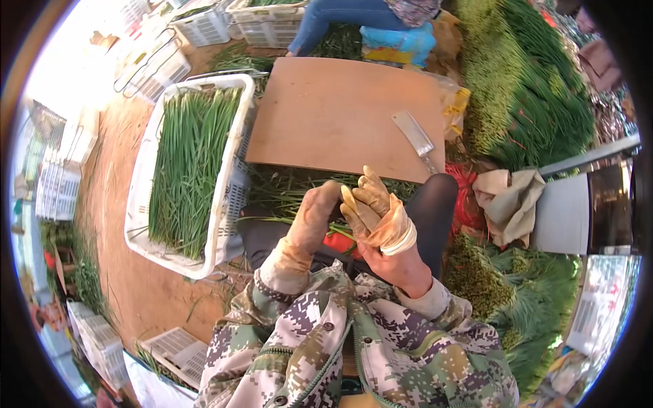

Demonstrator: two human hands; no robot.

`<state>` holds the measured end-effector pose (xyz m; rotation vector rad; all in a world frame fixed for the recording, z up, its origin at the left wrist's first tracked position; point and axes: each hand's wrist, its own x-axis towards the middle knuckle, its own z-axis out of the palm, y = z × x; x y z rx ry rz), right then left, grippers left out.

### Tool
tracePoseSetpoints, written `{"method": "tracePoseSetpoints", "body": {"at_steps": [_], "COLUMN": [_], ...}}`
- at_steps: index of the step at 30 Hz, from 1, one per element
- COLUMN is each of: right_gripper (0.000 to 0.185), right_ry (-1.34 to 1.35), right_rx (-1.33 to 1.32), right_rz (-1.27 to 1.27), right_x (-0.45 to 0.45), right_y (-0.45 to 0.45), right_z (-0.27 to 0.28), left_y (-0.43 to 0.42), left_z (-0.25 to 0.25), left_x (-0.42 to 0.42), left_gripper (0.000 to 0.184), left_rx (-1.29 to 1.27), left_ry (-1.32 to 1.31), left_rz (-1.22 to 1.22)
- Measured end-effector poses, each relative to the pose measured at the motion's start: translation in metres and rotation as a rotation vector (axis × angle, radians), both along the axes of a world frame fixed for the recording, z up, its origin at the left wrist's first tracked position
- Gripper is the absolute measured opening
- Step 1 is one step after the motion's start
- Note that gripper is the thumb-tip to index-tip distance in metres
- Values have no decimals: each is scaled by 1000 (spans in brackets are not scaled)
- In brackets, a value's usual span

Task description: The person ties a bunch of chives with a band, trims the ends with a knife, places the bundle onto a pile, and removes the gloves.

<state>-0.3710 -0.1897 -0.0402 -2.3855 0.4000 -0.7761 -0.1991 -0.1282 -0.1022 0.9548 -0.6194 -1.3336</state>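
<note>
My left hand (314,214), in a soiled glove, is raised above my lap with its fingers curled together; what they hold, if anything, is hidden. Thin green stalks (272,219) pass behind it. Close on its right is my right hand (381,217), its gloved fingers apart and pointing up, with nothing visible in them. That glove is bunched at the palm and leaves the wrist bare. Beyond both hands lies a brown board (340,112), with a cleaver (413,134) on its right part. A white crate (141,211) of green stalks (190,163) stands at the left.
Large piles of green stalks (544,88) lie at the right, above and below a beige cloth (509,204) and red strings (464,197). Another person's leg in jeans (354,20) is beyond the board. More white crates (155,66) stand at the far left and back.
</note>
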Motion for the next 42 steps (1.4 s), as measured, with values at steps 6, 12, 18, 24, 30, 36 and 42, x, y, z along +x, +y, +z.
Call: {"method": "tracePoseSetpoints", "body": {"at_steps": [6,12,18,24,30,36,42], "right_gripper": [39,55,53,59,56,51,49], "right_ry": [-30,86,40,-562,-721,-809,-761], "right_rx": [115,482,411,1129,1531,1582,1530], "right_rz": [-12,157,111,315,54,172,189], "right_x": [6,42,41,25,15,19,19], "right_y": [2,16,25,16,7,13,12], "right_z": [4,6,22,37,-24,-20,-23], "left_y": [-1,-8,8,22,27,28,24], "left_z": [28,17,27,1,30,19,4], "left_x": [-2,27,28,29,9,1,2], "left_gripper": [33,33,32,63,71,43,20], "left_rx": [55,73,35,-185,-138,-17,-191], "left_ry": [-158,30,-81,15,-271,-264,-714], "left_rz": [122,661,458,323,242,190,244]}}
